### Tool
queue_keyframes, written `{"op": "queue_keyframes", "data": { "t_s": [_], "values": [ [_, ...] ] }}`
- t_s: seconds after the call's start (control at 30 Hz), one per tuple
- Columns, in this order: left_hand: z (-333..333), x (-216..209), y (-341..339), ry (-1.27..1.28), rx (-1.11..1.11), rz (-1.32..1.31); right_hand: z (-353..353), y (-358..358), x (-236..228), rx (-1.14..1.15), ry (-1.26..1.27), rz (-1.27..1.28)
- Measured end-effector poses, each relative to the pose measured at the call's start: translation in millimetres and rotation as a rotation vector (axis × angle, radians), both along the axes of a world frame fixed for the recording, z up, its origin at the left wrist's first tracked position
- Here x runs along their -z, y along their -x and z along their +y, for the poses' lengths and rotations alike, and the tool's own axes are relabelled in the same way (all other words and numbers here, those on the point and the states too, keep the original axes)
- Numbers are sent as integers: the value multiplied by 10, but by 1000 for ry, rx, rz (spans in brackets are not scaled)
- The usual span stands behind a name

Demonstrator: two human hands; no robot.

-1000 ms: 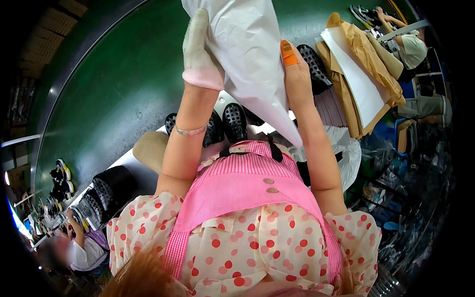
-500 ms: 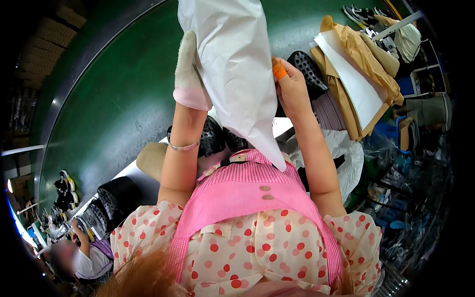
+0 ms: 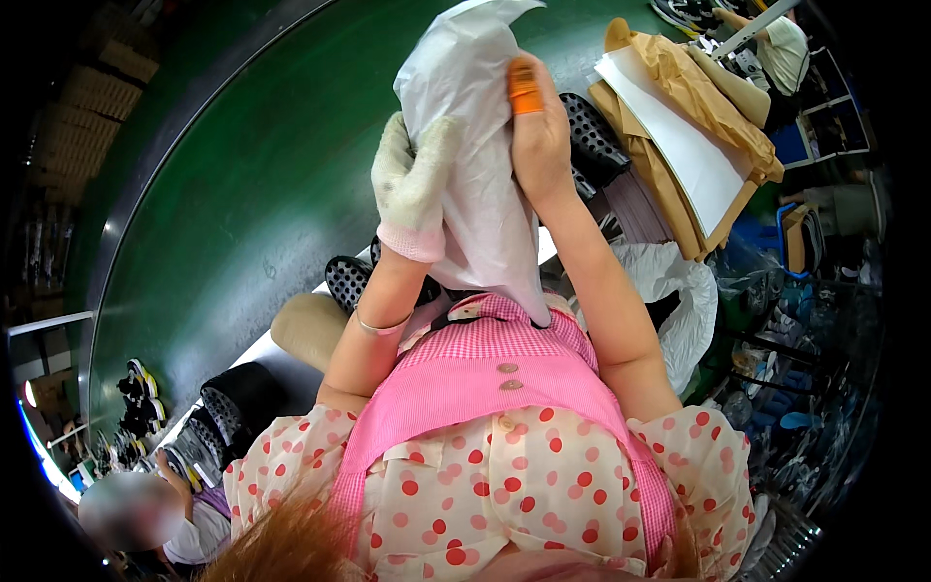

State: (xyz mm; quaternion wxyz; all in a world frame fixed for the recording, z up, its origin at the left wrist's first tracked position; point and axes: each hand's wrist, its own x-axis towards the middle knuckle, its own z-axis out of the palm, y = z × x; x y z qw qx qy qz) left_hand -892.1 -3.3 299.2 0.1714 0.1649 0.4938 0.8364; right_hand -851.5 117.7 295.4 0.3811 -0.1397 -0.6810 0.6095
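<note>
In front of my chest I hold a long, crumpled white sheet (image 3: 475, 184), thin like paper or film, gathered into an upright bundle. Its narrow lower tip hangs against my pink apron (image 3: 485, 364). My left hand (image 3: 412, 184), in a pale knitted glove with a pink cuff, grips the bundle's left side. Bare except for an orange band around one digit, my right hand (image 3: 541, 145) closes on its upper right side. Whether anything lies inside the sheet is hidden.
Black pieces with round dots (image 3: 596, 136) lie beside brown paper and white sheets (image 3: 693, 145) on the right. A green surface (image 3: 262, 165) stretches ahead. Crumpled white plastic (image 3: 674, 306) lies near my right elbow. Shoes (image 3: 141, 393) and another person (image 3: 194, 524) are at lower left.
Both hands have risen along the white sheet and come closer together. The sheet is more bunched, and its top has folded over to the right.
</note>
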Motion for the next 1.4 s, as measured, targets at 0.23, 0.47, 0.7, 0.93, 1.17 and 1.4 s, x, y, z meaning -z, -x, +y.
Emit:
{"op": "queue_keyframes", "data": {
  "t_s": [0.23, 0.47, 0.7, 0.93, 1.17, 1.4],
  "values": [
    [-12, 4, 57, -38, 77, -185, -94, -89, 263, -36, 452, 36],
    [-4, 289, 334, -147, 116, -311, -267, -333, 299, -29, 620, -161],
    [-16, -6, 215, -218, 261, -448, -344, -492, 256, -189, 786, -100],
    [-116, 29, 56, -240, 389, -380, -324, -463, 183, -319, 856, -127],
    [-126, 155, 201, -329, 586, -205, -333, -482, 190, -378, 767, -282],
    [-142, 270, 515, -478, 530, -243, -91, -675, 38, -766, 1090, -184]
  ]
}}
